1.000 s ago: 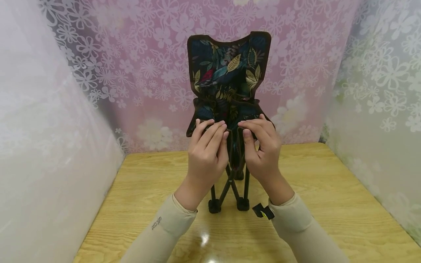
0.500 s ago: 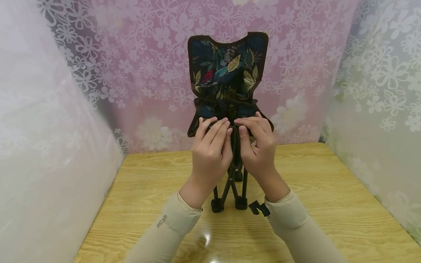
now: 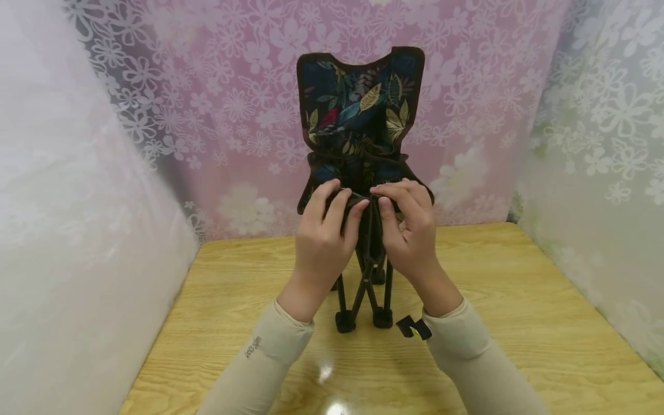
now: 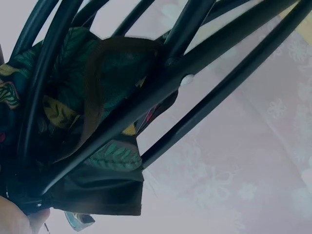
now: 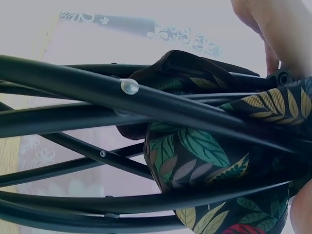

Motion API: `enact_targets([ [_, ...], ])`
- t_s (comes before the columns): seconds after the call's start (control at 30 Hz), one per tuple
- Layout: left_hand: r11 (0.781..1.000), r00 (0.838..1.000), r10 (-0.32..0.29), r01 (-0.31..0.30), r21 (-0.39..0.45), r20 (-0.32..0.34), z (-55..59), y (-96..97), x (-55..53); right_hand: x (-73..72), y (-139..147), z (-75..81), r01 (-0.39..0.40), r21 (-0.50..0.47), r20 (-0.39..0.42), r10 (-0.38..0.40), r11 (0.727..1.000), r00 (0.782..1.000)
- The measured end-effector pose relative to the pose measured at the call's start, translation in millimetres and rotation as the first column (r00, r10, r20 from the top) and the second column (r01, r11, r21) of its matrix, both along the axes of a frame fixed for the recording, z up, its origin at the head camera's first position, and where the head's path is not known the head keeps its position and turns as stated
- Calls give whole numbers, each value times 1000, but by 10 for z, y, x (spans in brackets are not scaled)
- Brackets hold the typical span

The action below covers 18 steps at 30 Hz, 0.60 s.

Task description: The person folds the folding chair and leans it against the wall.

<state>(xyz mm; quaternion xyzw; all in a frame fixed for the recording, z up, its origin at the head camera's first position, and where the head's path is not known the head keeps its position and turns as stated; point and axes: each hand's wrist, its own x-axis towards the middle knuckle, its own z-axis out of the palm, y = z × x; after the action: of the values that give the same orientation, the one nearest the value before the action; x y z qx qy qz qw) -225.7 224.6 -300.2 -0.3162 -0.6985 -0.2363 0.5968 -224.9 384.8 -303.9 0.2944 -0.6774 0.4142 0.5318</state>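
Observation:
A small folding chair (image 3: 358, 104) with dark, leaf-patterned fabric stands partly folded in the head view. Its crossed black legs (image 3: 368, 282) are drawn close together, and the seat cloth sags in a fold between the two hands. At the seat's front left corner, my left hand (image 3: 324, 230) grips the frame with bent fingers. My right hand (image 3: 412, 230) holds the front right corner, its thumb toward me. Both wrist views show the black tubes (image 5: 73, 117) and patterned cloth (image 4: 63, 112) from below. The hands cover the corners themselves.
The chair's feet (image 3: 383, 318) rest on a wood-grain table (image 3: 249, 300). Behind it hangs a pink floral curtain (image 3: 238, 115). Pale sheets (image 3: 88, 230) close off the left and right sides. A black clip-like piece (image 3: 413, 328) sticks out at the right cuff.
The hands have come closer together, narrowing the gap between the seat's front corners and the front feet. In the last half second, my left hand has shifted slightly left and its fingers have spread.

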Motion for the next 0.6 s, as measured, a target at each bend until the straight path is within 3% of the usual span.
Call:
enact_targets([
  [0.23, 997, 997, -71, 72, 36, -34, 1, -1, -14, 2, 60, 38, -48, 9, -4, 48, 999, 999],
  [0.6, 983, 987, -162, 161, 83, 4, -43, 21, -2, -24, 134, -30, -107, -61, -27, 105, 992, 994],
])
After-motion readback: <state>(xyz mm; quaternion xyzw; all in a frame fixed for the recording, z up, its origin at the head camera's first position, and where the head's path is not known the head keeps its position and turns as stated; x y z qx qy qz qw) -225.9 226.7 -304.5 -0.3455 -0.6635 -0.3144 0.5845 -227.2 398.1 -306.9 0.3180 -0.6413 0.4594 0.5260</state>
